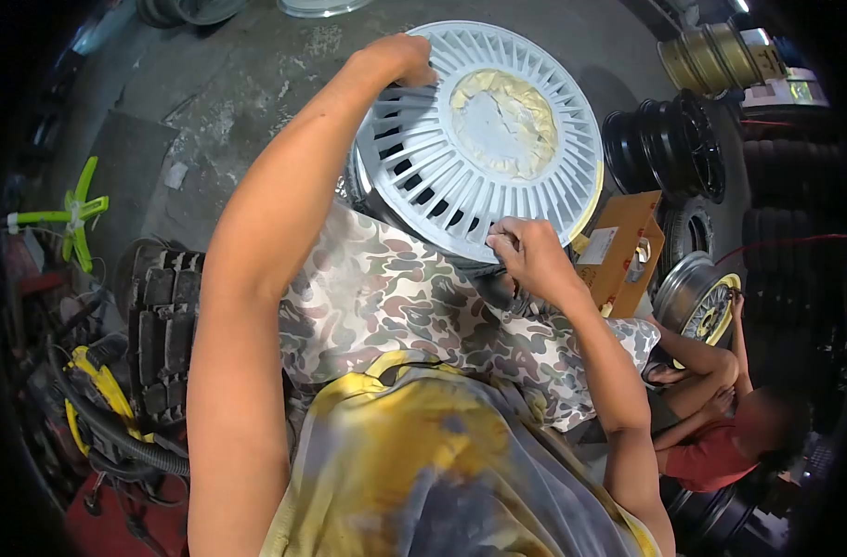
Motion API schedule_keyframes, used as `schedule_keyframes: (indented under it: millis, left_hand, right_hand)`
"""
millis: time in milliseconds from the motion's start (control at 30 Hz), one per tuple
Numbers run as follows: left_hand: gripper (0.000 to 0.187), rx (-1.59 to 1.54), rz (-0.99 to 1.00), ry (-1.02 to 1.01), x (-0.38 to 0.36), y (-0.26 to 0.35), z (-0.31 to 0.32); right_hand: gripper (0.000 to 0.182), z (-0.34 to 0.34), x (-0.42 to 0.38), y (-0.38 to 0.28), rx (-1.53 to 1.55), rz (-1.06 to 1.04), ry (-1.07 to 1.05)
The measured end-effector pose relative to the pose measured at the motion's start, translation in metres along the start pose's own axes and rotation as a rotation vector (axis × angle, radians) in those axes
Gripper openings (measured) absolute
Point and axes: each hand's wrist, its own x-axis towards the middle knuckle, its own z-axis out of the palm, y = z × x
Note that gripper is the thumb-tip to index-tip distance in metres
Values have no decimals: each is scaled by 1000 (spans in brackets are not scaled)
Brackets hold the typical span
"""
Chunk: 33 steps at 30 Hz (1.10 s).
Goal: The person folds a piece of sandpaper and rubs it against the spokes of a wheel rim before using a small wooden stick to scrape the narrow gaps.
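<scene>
A light grey wheel rim with many thin radial spokes lies face up in front of my knees. Masking paper with yellowish tape covers its centre. My left hand grips the far left edge, its fingers curled in among the spokes. At the near edge, my right hand is closed, thumb and fingers pinched against the spokes. Whatever may be between those fingertips is hidden. A dark tyre-like support shows partly beneath the wheel rim.
To the right stand a cardboard box, black wheel rims and gold rims. A person in a red shirt handles a silver and yellow rim. Hoses and a green star-shaped handle are at left.
</scene>
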Motion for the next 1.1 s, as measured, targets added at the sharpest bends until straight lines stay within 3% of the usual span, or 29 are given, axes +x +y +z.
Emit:
schedule_keyframes:
  millis: [167, 233, 300, 367, 500, 567, 600, 700, 767, 833, 900, 967, 1100]
  left_hand:
    - [47, -27, 21, 59, -2, -8, -1]
    - [47, -22, 45, 52, 1, -2, -3]
    - [46, 38, 10, 17, 5, -2, 0]
    - [46, 26, 15, 37, 7, -6, 4]
    - [48, -32, 56, 20, 4, -10, 3]
    - [47, -15, 52, 24, 1, -6, 1]
    - [47, -1, 43, 28, 0, -2, 1]
    - [48, 36, 62, 44, -3, 7, 1]
    - [46, 63, 115, 86, -10, 10, 3]
    - [44, 87, 171, 130, -27, 22, -1]
    - [45, 8, 228, 97, -52, 35, -6]
    - [44, -36, 258, -20, -62, 44, 3]
    - [44, -35, 251, -246, -88, 73, 2]
  right_hand:
    - [19, -25, -11, -23, -37, 24, 14]
    - [18, -10, -3, -5, -229, -233, 39]
    - [18, -9, 0, -5, -263, -230, 41]
    - [19, -21, -3, -20, -77, -63, -88]
    - [18, -56, -23, -38, 177, 146, -91]
    - [18, -41, -28, -22, 109, -30, 183]
    - [17, -25, -24, -6, -53, -190, 220]
    - [18, 18, -13, 9, -274, -222, 208]
    - [20, 8, -13, 3, -269, -178, 156]
    - [19, -14, -17, -6, 154, 50, 66]
    - [21, -32, -22, -15, 256, 177, -9]
    - [19, -28, -24, -16, 81, -277, 250]
    - [9, 18, -4, -6, -376, -454, 90]
